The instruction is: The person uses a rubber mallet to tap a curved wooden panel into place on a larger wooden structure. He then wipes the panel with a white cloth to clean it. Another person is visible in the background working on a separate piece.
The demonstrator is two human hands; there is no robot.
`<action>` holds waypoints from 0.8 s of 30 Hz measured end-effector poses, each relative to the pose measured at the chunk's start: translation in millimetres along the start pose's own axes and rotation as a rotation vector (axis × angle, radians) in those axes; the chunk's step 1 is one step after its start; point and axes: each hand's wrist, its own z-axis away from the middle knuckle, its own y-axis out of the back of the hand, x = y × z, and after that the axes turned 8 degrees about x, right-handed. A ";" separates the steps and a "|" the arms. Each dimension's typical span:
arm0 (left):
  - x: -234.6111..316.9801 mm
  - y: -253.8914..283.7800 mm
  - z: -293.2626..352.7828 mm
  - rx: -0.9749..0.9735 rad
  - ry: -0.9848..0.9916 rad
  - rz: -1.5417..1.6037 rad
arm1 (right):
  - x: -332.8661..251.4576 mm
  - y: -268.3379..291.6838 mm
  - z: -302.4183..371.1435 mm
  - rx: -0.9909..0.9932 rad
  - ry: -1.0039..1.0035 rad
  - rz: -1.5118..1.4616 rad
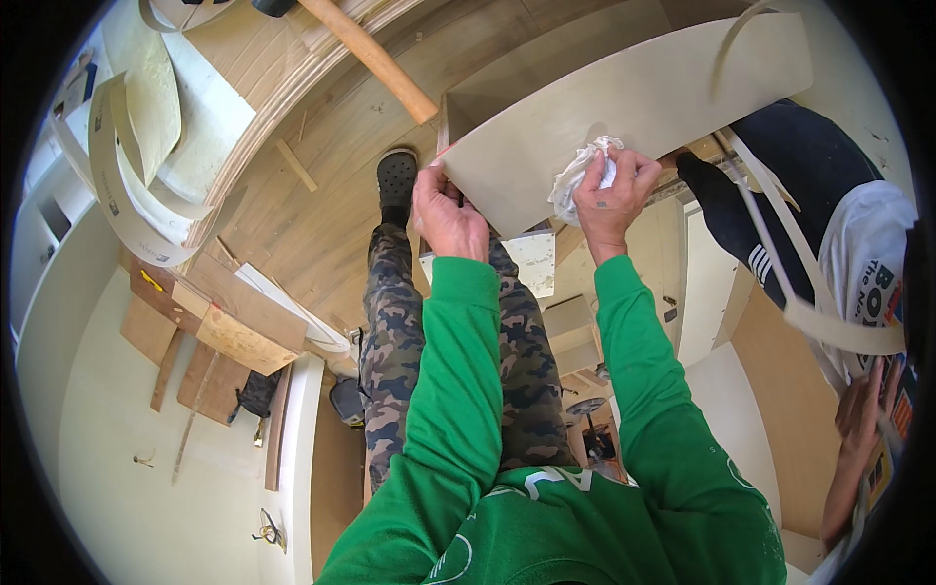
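Observation:
A long pale beige panel forms the front of a drawer-like box in front of me. Its left end is gripped by my left hand, with the fingers curled round the edge near the corner. My right hand is closed on a crumpled white cloth and presses it against the panel's face near the middle. Part of the cloth is hidden under the fingers. Beyond the left hand, a hammer's wooden handle reaches out over a plywood edge.
A co-worker in a light shirt is close on my right, beside a dangling edging strip. More curled strips hang at the far left. Wood offcuts lie at left. My shoe is on the wooden floor.

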 end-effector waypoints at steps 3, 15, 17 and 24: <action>-6.4 -1.9 0.7 0.023 -0.037 0.042 | 1.3 -0.1 0.1 0.003 0.009 0.014; 9.6 22.8 -10.8 -0.203 -0.176 -0.201 | 0.7 1.4 -1.6 0.012 -0.006 0.019; 12.7 19.6 -14.6 -0.221 -0.415 -0.507 | -1.1 4.8 -3.1 0.016 0.034 0.011; 37.9 10.3 -16.9 -0.349 -0.522 -0.914 | -60.1 16.1 19.6 -0.186 0.222 -0.195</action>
